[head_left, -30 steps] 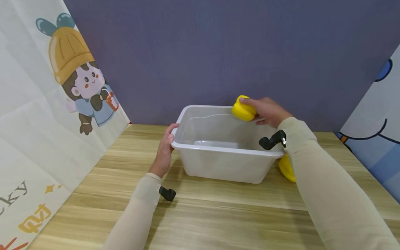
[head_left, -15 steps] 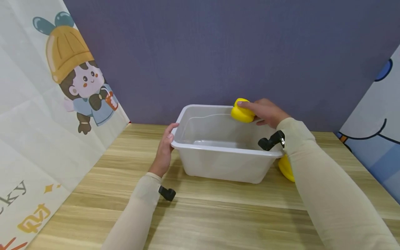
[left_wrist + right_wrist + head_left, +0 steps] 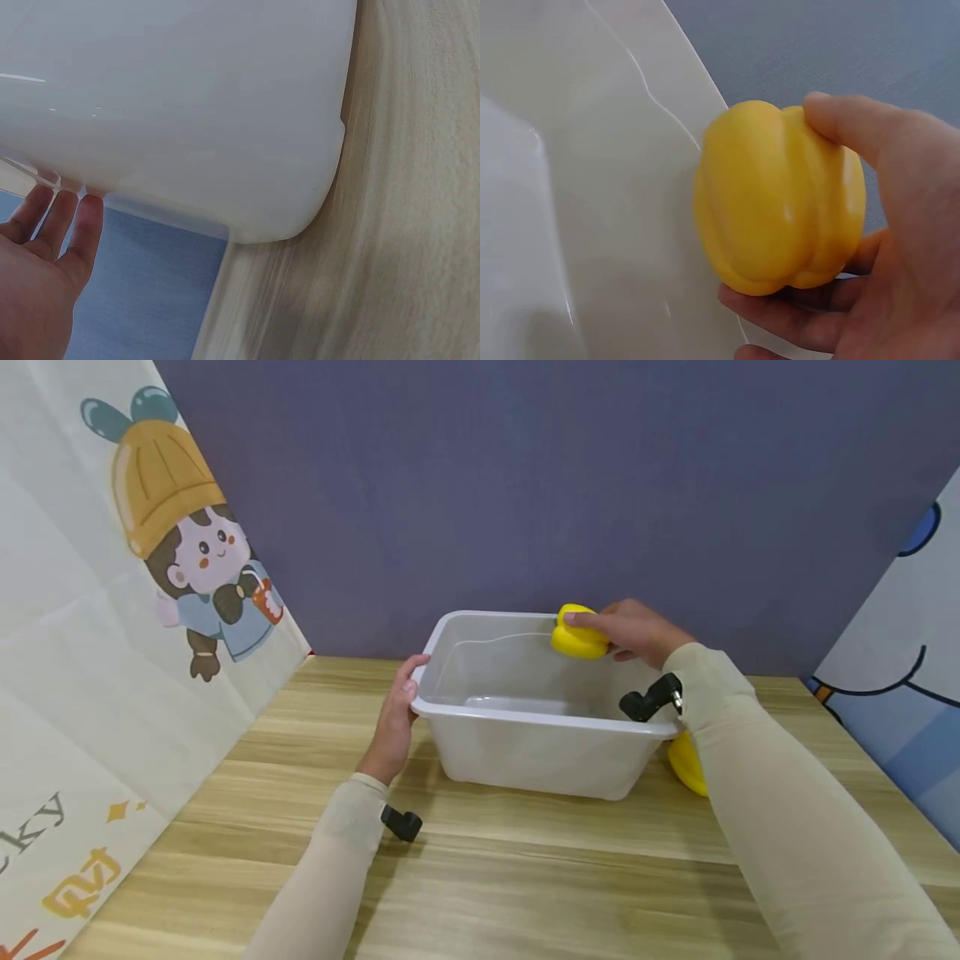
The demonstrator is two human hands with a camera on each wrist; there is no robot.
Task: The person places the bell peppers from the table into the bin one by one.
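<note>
A yellow bell pepper (image 3: pixel 580 635) is held in my right hand (image 3: pixel 637 631) over the back right part of a light grey plastic tub (image 3: pixel 532 756). In the right wrist view the thumb lies on top of the pepper (image 3: pixel 772 199) and the fingers are beneath it, near the tub's inner wall (image 3: pixel 630 217). My left hand (image 3: pixel 392 727) holds the tub's left rim. In the left wrist view, its fingers (image 3: pixel 84 232) reach under the rim against the outer wall (image 3: pixel 210 127); the thumb is out of that view.
A second yellow object (image 3: pixel 686 764) lies on the wooden table (image 3: pixel 525 877) right of the tub, partly hidden by the right sleeve. A dark blue-grey panel (image 3: pixel 525 485) stands right behind the tub. Printed sheets (image 3: pixel 60 610) flank the table.
My right hand has lowered the pepper slightly and moved it a little left, tipping it over toward its side. The left hand and the tub have stayed in place.
</note>
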